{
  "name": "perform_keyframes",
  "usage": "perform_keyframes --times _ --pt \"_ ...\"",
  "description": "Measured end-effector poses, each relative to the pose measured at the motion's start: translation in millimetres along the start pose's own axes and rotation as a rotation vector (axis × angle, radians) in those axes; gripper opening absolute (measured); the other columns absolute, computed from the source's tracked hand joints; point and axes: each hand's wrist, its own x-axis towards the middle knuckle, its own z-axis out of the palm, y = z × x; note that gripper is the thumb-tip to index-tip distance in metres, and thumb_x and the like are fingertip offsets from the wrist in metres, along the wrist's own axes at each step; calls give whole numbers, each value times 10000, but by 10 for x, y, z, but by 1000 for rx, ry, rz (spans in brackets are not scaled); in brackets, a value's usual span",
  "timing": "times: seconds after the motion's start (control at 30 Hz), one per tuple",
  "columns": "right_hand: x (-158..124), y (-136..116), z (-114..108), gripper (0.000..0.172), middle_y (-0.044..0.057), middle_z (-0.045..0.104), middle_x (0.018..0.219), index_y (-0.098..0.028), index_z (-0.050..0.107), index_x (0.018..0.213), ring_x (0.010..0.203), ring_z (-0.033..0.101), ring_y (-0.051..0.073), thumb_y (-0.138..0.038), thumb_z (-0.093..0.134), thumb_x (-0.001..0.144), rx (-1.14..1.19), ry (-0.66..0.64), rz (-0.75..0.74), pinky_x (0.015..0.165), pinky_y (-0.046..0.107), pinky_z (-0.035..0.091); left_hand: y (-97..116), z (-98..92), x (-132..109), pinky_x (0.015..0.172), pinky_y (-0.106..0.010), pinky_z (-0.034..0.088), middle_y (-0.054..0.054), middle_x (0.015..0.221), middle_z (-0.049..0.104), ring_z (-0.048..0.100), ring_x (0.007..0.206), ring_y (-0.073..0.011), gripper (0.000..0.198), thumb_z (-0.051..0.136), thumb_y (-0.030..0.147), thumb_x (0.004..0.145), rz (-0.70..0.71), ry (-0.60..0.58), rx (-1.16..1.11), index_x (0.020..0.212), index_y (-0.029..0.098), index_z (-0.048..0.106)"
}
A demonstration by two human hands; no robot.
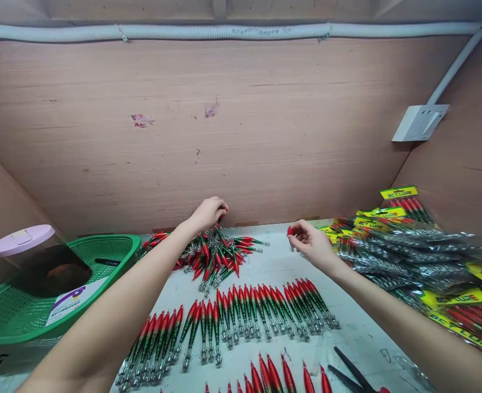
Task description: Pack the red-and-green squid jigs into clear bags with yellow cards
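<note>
Red-and-green squid lures (248,305) lie in rows on the bench (274,268); your left hand (208,214) pinches one between fingers above a heap (206,252); your right hand (315,245), fingers pinched, holds another.

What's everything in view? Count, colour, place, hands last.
Loose lures: many, red and green, piled at the back
Lined-up lures: dozens, red and green, mid-table
Nearest lures: several, red, cut off by bottom edge
Bagged lures: many packs, yellow labels, heaped right
Scissors: 1, dark blades, front right
Basket: 1, green, left
Jar: 1, pale pink lid, in basket
Pen-like item: 1, black, in basket
Table: 1, pale, under lures
Wall: pinkish-tan, behind table
Conduit: 1 run, white, along wall top
Switch box: 1, white, upper right
Left hand: 1, bare, at the loose pile, grip unclear
Right hand: 1, bare, right of pile, pinching a red-ended lure
</note>
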Motion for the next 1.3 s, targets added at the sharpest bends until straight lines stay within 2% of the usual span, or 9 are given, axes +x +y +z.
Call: perform_keyframes --times 0.13,0.43,0.57,0.63,0.7,0.8,0.93,1.03,1.3 --pt "-142 6 -76 199 -22 580 785 -140 573 961 593 548 72 -333 553 916 125 56 20 524 214 479 16 -92 -95 852 -425 510 -82 1145 602 598 995 -206 269 548 323 899 -39 179 -76 1112 162 585" --pt "-306 -254 -168 202 -41 548 717 -149 566 789 567 484 70 -333 623 852 203 57 66 540 221 422 399 118 -185 882 -428 490 -58 1019 646 610 957 -193 161 587 279 873 9 180 -422 958 148 628" --pt "-413 -378 -222 267 -41 533 664 -177 559 753 557 462 88 -395 709 719 311 57 132 520 233 382 707 71 -237 1035 -425 376 -86 1056 641 552 1103 -206 121 507 181 884 -110 319 -669 911 168 624" --pt "-505 -475 -280 321 -23 558 689 -189 551 785 591 489 108 -446 714 681 400 51 180 522 242 395 946 66 -329 1002 -424 414 -101 1062 641 574 1080 -207 184 443 219 910 -189 363 -831 993 162 597" --pt "-635 -606 -366 354 0 596 738 -190 550 817 619 512 115 -473 709 677 496 14 234 549 251 427 1220 79 -484 885 -411 503 -99 962 670 641 948 -204 224 456 293 906 -241 304 -1019 1008 144 588" --pt "-884 -835 -508 361 5 607 775 -180 573 841 596 515 93 -460 728 674 629 -72 323 586 258 460 1618 91 -813 744 -396 560 -97 807 695 680 776 -202 256 578 347 839 -269 86 -1268 933 113 618" --pt "-1214 -1079 -628 328 -8 585 780 -177 618 840 604 523 79 -411 767 665 758 -168 430 579 235 471 1979 46 -1234 727 -344 557 -65 760 691 662 707 -154 237 697 303 760 -361 -162 -1590 901 117 655" --pt "-1393 -1179 -657 322 1 598 792 -169 638 822 604 532 76 -400 785 653 818 -212 484 560 220 471 2115 1 -1419 726 -303 536 -43 755 689 646 707 -135 238 767 268 698 -445 -294 -1814 872 131 681" --pt "-1581 -1288 -668 315 -17 587 719 -179 603 814 546 512 69 -406 773 678 892 -308 602 495 201 440 2236 -36 -1542 729 -307 513 -37 751 695 648 697 -135 285 799 294 664 -504 -375 -1845 874 138 686"
